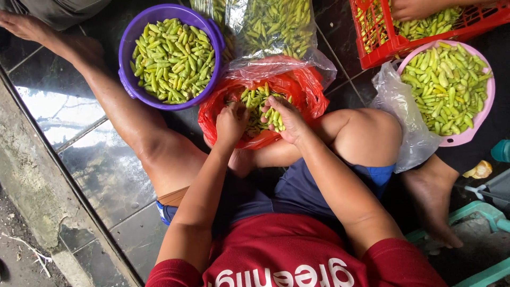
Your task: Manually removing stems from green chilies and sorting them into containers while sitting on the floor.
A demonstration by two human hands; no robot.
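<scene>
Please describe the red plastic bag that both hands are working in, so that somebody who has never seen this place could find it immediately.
Start at the purple basin of green chillies on the dark tiled floor. Just right of it and nearer the seated person lies the red plastic bag, where the left hand and right hand meet. Among the chilli containers, it alone is soft, crumpled and red; the red crate is rigid.

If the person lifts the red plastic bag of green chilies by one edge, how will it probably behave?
The red plastic bag looks thin and crumpled, so it would probably sag rather than hold shape. Its mouth lies open around loose green chilies, so some may spill. Both hands, left hand and right hand, rest inside it.
</scene>
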